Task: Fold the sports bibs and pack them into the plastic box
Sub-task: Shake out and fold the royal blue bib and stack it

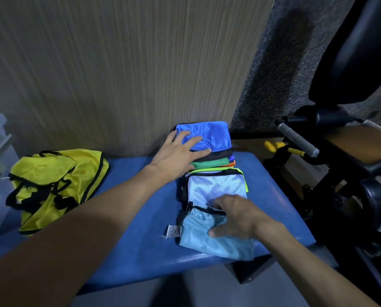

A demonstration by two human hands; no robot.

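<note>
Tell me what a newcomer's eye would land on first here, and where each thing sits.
First, the stack of folded bibs at the far side of the blue padded bench, its royal-blue top piece pressed flat by the left hand. Nearer, the right hand grips a light blue bib at the bench's front edge. To the left lies a crumpled heap of yellow bibs with black trim.

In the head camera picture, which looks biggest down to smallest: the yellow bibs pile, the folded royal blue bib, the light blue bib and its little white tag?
1. Yellow bibs pile, clearly the largest.
2. Light blue bib and royal blue bib: these look alike; the light blue one lies nearer the camera, so no ranking.
3. White tag, by far the smallest.
</note>
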